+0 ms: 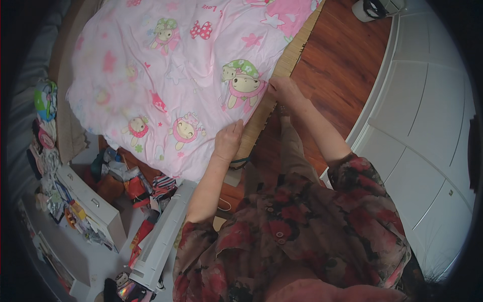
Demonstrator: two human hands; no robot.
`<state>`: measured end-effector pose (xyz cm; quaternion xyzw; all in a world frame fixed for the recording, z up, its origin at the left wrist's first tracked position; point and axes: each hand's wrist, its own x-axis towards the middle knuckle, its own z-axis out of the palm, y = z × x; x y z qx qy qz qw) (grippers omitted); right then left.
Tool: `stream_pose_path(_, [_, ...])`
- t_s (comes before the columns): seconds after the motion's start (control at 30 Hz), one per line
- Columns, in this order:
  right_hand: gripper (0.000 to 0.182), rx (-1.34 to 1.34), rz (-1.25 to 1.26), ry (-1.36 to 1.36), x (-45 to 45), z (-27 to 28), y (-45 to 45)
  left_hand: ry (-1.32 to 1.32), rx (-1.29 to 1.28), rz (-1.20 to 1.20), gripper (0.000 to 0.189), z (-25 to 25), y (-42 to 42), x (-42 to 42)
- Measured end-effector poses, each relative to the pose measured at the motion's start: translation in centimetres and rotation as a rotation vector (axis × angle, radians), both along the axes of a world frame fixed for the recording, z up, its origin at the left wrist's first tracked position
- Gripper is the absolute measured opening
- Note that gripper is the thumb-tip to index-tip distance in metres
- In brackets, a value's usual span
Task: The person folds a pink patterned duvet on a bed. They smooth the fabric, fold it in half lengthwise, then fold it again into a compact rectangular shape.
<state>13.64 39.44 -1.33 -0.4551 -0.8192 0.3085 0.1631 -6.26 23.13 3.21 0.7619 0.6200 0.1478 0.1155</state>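
A pink duvet or cover [203, 75] printed with cartoon figures, stars and bows lies over a bed with a woven straw mat [260, 126]. My left hand [228, 140] grips the cover's edge near its lower right corner. Farther up the same edge, my right hand [283, 90] pinches the fabric beside a large cartoon figure with a green cap. Between both hands the edge runs fairly straight, with the mat showing beyond it. The cover's far end passes out of the picture at the top.
Wood flooring [339, 64] runs between the bed and white cabinets [422, 124]. A bin [364, 10] stands at the top right. At the lower left are a white drawer unit [94, 200] topped with clutter, a pile of assorted items [124, 173] and a long white appliance [162, 238].
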Motion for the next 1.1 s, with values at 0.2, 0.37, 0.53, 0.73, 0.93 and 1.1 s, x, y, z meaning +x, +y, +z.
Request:
stream_pose_path(0.2, [0.019, 0.123, -0.075, -0.065, 1.6, -3.4, 6.2, 0.018, -0.018, -0.036, 0.014, 0.1, 0.5, -0.4])
stream_pose_path(0.37, [0.020, 0.130, -0.229, -0.194, 4.4, -4.8, 12.1, -0.002, -0.055, -0.008, 0.019, 0.4, -1.2, -2.1])
stream_pose_path(0.53, [0.024, 0.135, -0.186, -0.244, 6.3, -5.7, 17.1, 0.039, -0.106, 0.036, 0.022, 0.8, -2.1, -2.6])
stream_pose_path(0.73, [0.024, 0.117, -0.179, -0.183, 6.9, -5.2, 20.2, 0.162, -0.266, 0.154, 0.023, -0.3, -2.3, -3.8])
stream_pose_path(0.93, [0.018, 0.201, -0.142, -0.154, 4.7, -3.3, 19.2, -0.016, -0.298, 0.375, 0.047, 0.8, 7.0, 0.9])
stream_pose_path(1.1, [0.016, 0.209, -0.104, -0.162, 3.4, -1.5, 20.2, -0.167, -0.079, 0.243, 0.074, -1.8, 20.2, 10.1])
